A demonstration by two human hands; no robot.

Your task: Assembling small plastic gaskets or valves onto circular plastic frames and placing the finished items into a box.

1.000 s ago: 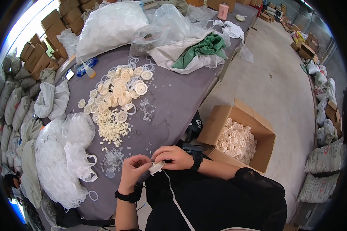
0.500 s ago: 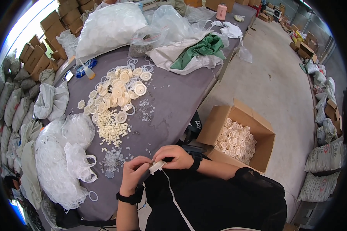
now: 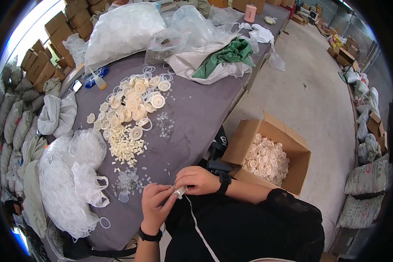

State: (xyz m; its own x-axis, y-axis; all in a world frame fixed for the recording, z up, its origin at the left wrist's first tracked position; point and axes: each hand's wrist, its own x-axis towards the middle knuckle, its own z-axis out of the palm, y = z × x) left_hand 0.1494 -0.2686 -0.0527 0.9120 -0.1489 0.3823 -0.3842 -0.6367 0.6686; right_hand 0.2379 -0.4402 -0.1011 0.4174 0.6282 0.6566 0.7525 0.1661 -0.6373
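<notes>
Between my fingertips, near the table's front edge, is a small cream round plastic part [image 3: 180,191]. My left hand [image 3: 156,201] pinches it from the left, and my right hand [image 3: 197,180] grips its right side with bent fingers. The fingers cover much of it, so its detail is hard to make out. Ahead on the table lies a heap of cream round plastic parts [image 3: 133,102]. Small pale-yellow plugs [image 3: 125,143] are piled in front of that heap. Nearer still are tiny clear plastic pieces [image 3: 129,180], and small clear rings [image 3: 165,126] lie scattered to the right.
An open cardboard box [image 3: 292,168] of cream parts stands right of the table. A bag of clear rings [image 3: 61,183] lies at left. Across the back are a large white bag [image 3: 124,32], a green cloth [image 3: 227,56], a glue bottle [image 3: 99,81] and a pink bottle [image 3: 250,13].
The round part has tilted and turned between my fingers. My left hand has shifted slightly right and its wrist lower; my right hand stays nearly in place.
</notes>
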